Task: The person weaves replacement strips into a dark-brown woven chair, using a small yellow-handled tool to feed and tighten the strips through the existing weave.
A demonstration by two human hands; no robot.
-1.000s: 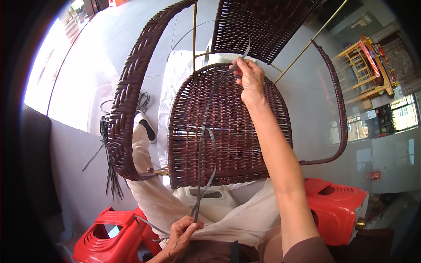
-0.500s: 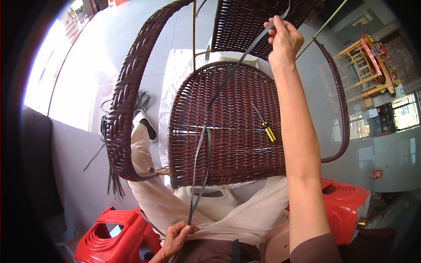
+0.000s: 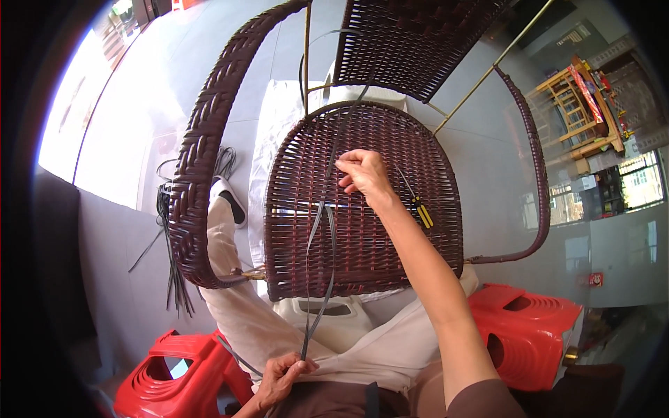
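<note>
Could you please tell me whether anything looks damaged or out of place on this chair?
The dark woven seat shows pale slits toward its left side, looking gappier than the surrounding weave. A yellow-and-black-handled tool lies loose on it, beside the right hand.

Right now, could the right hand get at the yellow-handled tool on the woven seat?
Probably yes: the yellow-handled tool lies uncovered on the woven seat, close to the right hand, with nothing visible between them. The hand would likely just need to draw back and rightward.

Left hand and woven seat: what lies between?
Head view: grey strips span from left hand to woven seat, over pale trousers and a white stool.
</note>
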